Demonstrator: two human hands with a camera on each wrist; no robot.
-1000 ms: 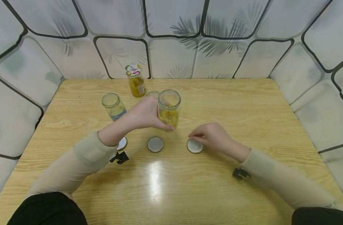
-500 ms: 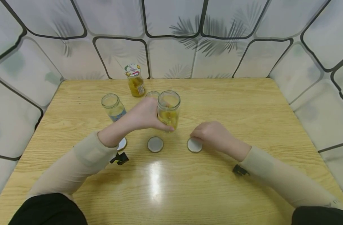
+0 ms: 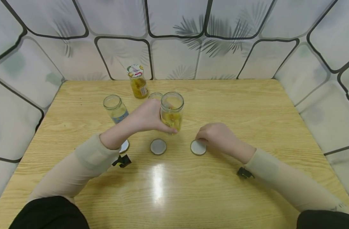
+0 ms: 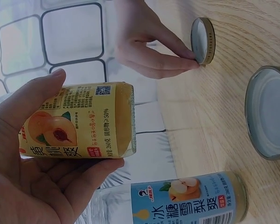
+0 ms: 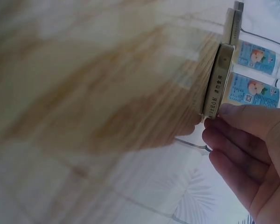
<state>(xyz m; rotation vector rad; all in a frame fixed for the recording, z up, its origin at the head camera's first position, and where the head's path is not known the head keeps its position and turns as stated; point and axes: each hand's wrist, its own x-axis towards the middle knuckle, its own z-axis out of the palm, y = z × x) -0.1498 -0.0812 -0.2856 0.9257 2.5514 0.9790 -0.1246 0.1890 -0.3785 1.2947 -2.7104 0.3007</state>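
My left hand grips a lidless glass jar of pale yellow contents. Its peach label shows in the left wrist view, where the jar's base appears raised off the table. My right hand pinches the edge of a white-faced jar lid between thumb and fingertips. That lid lies on the table, inner face up; the gold rim shows in the right wrist view. A second lid lies between the hands, and a third lid is partly hidden by my left wrist.
An unlidded blue-labelled jar stands left of my left forearm. Behind my left hand only the rim of another glass jar shows. A capped jar with yellow contents stands near the back edge of the wooden table.
My right fingertips have shifted slightly right along the lid's far edge, uncovering more of its white face. The left hand and its jar stay nearly still.
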